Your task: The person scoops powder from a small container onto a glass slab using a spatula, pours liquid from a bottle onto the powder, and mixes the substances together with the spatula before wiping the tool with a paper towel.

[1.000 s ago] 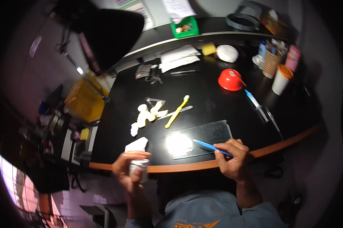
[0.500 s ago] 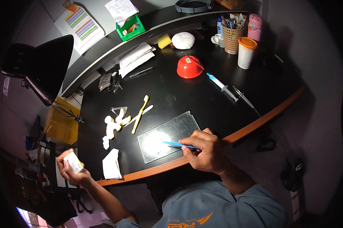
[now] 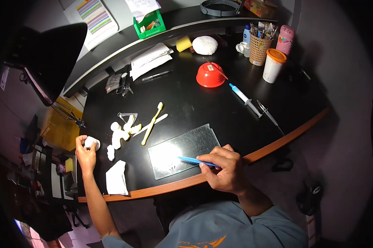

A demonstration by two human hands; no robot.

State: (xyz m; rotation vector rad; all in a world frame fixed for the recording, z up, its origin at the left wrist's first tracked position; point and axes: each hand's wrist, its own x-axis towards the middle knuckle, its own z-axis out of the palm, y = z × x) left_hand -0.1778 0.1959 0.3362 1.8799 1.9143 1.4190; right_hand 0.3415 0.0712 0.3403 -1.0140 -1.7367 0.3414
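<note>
- My left hand (image 3: 86, 156) is up at the left edge of the black table (image 3: 182, 93), thumb and fingers pinching a small white container (image 3: 92, 143).
- My right hand (image 3: 224, 168) pinches a slim blue stick (image 3: 198, 160) between thumb and fingers, its tip pointing left.
- The blue tip is at the bright patch on the glass plate (image 3: 197, 142); I cannot tell whether it touches.
- That plate lies flat by the table's wooden front edge, with a few small marks near its lower left corner.
- To the plate's left, a folded white paper (image 3: 116, 178) lies near the same edge.
- Just right of my left hand is a cluster of pale lumps (image 3: 119, 135), too bright to make out well.
- Beside them, a yellow toothbrush (image 3: 152, 125) crosses a thin pale stick (image 3: 160, 118), making 2 crossed lengths.
- Farther back, 1 red bowl (image 3: 210, 76) sits upside down, with a thin rod (image 3: 220, 71) leaning against it.
- To the bowl's right, a blue-tipped syringe (image 3: 245, 100) lies just beside metal tweezers (image 3: 270, 117).
- Behind those stands a white cup (image 3: 272, 71) with an orange lid.
</note>
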